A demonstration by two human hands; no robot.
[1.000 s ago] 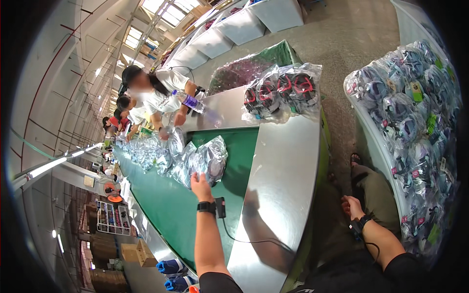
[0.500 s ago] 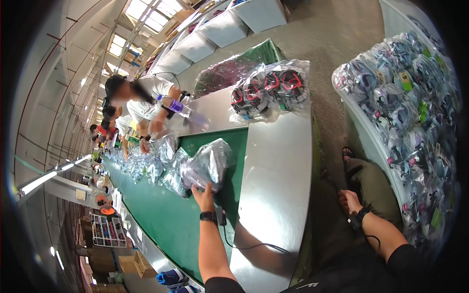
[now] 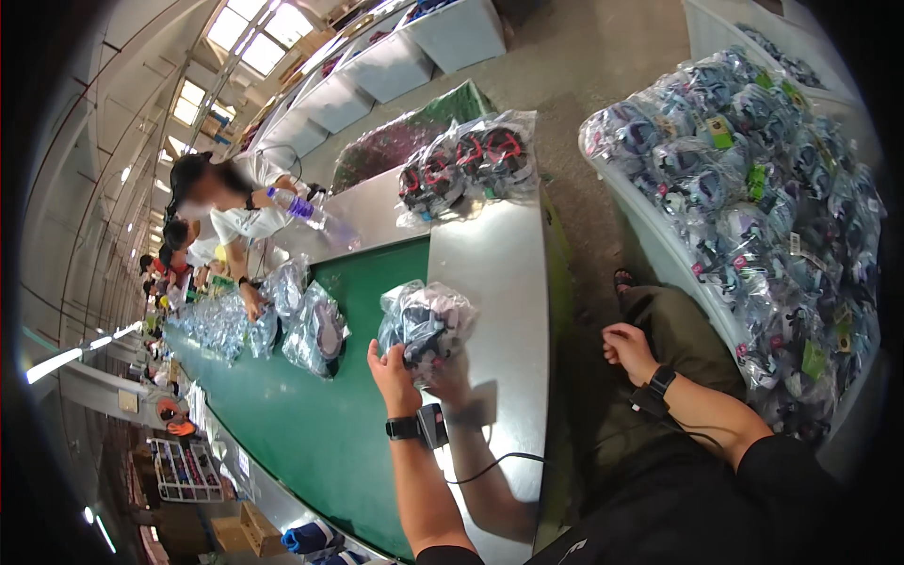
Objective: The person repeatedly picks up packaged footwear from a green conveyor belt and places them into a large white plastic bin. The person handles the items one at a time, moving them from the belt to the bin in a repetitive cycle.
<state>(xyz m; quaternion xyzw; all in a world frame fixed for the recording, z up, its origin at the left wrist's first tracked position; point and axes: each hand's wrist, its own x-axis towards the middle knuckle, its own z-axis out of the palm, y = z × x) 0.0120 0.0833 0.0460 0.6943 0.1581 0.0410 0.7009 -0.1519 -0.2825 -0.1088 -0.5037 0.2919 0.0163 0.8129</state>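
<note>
My left hand [image 3: 393,379] grips the near left side of a clear plastic bag of grey and dark shoes [image 3: 431,325], thumb against the plastic. This bag sits where the green belt [image 3: 320,424] meets the metal edge of the worktable [image 3: 490,311]. Farther left on the belt lies another bagged pair of shoes [image 3: 317,331], one sole showing through the plastic. My right hand [image 3: 629,348] hovers above my thigh, fingers curled in and nothing visible in them. Both wrists carry black straps with small devices and cables.
Bagged black and red shoes [image 3: 461,165] rest on the table's far corner, near a purple-labelled bottle [image 3: 306,209]. To the right, a large white bin [image 3: 650,231] is heaped with bagged shoes. A co-worker in white [image 3: 247,217] stands across the belt, handling bags.
The bag at my left hand has shifted right, from the belt toward the metal edge, and turned. It is now apart from the other bags. My right hand stays curled.
</note>
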